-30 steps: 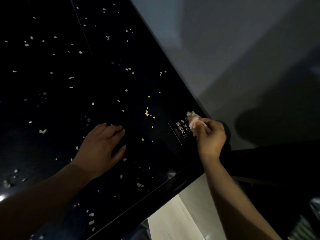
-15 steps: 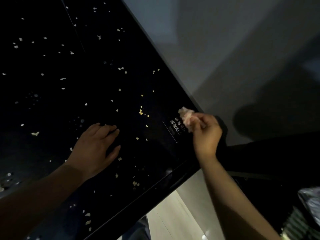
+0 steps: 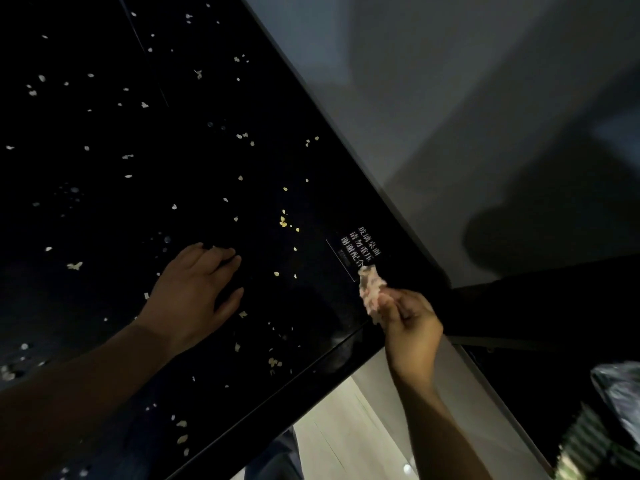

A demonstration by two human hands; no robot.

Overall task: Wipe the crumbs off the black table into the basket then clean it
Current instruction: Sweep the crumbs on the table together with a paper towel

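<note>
The black table (image 3: 207,140) is glossy and strewn with several pale crumbs (image 3: 283,221). My left hand (image 3: 194,296) lies flat on the tabletop with its fingers spread, holding nothing. My right hand (image 3: 410,322) pinches a crumpled pinkish tissue (image 3: 370,284) at the table's near right corner, just below a white printed label (image 3: 360,252). A basket (image 3: 609,424) with a plastic liner shows at the bottom right edge, below table level and mostly cut off.
A grey wall (image 3: 450,98) runs along the table's right edge. A dark piece of furniture (image 3: 554,306) stands right of the corner. Pale floor (image 3: 346,427) shows under the table's front edge.
My right hand has drawn the tissue back over the label toward the table's near right corner. My left hand stays flat in the same spot. The view has shifted slightly.
</note>
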